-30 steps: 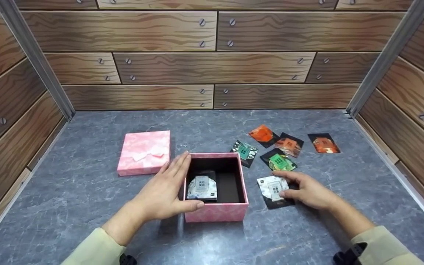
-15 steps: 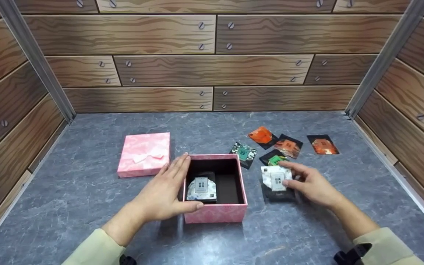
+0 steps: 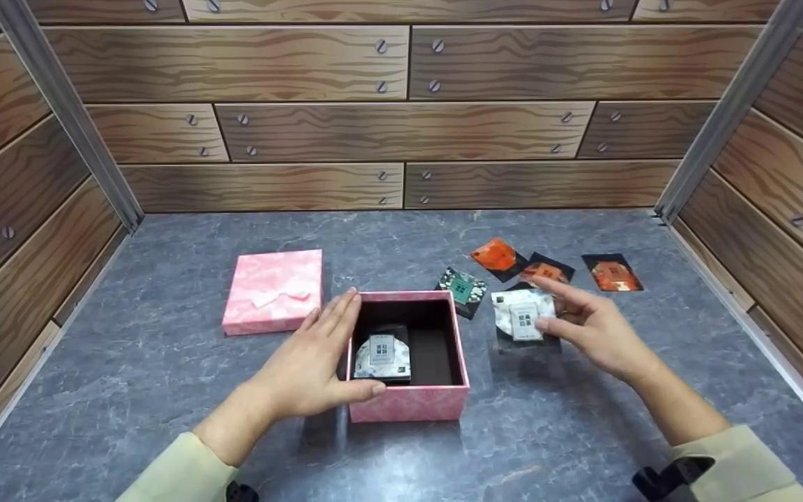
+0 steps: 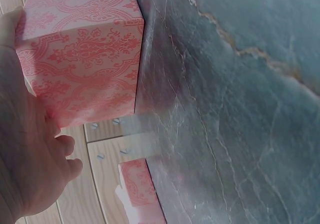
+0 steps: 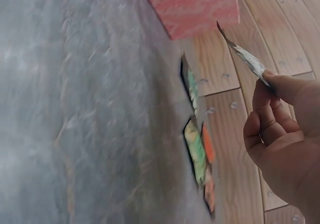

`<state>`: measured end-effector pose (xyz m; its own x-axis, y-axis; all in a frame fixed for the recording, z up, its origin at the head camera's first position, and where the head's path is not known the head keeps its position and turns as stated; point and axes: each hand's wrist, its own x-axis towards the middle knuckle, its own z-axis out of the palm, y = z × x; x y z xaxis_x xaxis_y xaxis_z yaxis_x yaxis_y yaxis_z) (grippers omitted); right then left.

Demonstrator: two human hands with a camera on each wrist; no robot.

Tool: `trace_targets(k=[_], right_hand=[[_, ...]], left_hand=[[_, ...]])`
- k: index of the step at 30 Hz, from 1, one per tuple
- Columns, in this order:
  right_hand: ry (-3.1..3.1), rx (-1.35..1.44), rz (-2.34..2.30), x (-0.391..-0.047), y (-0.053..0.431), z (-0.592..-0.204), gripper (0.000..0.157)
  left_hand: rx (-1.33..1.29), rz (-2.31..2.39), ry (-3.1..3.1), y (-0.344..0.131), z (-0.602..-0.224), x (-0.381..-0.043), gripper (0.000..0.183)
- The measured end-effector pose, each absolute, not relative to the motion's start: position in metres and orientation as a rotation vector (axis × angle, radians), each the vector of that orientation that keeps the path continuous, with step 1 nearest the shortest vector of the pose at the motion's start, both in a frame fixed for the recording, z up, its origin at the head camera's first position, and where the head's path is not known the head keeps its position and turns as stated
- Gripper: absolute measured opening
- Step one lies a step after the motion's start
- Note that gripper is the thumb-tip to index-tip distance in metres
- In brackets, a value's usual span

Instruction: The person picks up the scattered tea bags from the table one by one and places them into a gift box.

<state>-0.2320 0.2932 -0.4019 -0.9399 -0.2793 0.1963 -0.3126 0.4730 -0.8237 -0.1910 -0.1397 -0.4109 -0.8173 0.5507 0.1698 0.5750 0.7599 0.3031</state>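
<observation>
My left hand [image 3: 307, 369] rests against the left side of an open pink box [image 3: 408, 404], fingers straight along its rim and thumb over the front edge. In the left wrist view the box [image 4: 90, 69] shows a red damask pattern. Inside it, at the left, lies a white-and-black sachet [image 3: 382, 355]. My right hand [image 3: 603, 335] pinches another white-and-black sachet [image 3: 523, 310] by its edge, right of the box. The right wrist view shows this sachet [image 5: 247, 59] between thumb and fingers, raised off the table. It covers the green sachet in the head view.
The pink lid [image 3: 276, 286] with a bow lies left behind the box. On the table [image 3: 164, 390] beyond the right hand lie a teal sachet [image 3: 462, 289], an orange one [image 3: 498, 256], a brownish-orange one [image 3: 546, 268] and a separate orange one [image 3: 614, 274]. Wood-patterned walls enclose the back and sides.
The right hand has lifted the white-and-black sachet from the table and moved it up and away, over the green sachet. The left hand and the box have stayed in place.
</observation>
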Motion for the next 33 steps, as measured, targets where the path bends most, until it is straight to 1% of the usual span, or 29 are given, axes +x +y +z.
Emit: trace_targets(k=[6,9,21,33], right_hand=[[-2.625,0.429,1.500,-0.226,0.281,-0.390,0.041],[-2.600,0.417,1.497,-0.224,0.274,-0.383,0.035],[-2.554,0.558,1.520,-0.225,0.239,-0.366,0.034],[-2.564,0.630,1.514,-0.228,0.203,-0.364,0.034]], left_hand=[[-0.924,-0.536,-2.876,-0.139,-0.412,-0.191,0.124],[-0.922,-0.536,-2.875,-0.139,-0.412,-0.192,0.124],[-0.917,-0.530,-2.865,-0.139,-0.413,-0.191,0.124],[-0.919,-0.520,-2.880,-0.139,-0.412,-0.191,0.124]])
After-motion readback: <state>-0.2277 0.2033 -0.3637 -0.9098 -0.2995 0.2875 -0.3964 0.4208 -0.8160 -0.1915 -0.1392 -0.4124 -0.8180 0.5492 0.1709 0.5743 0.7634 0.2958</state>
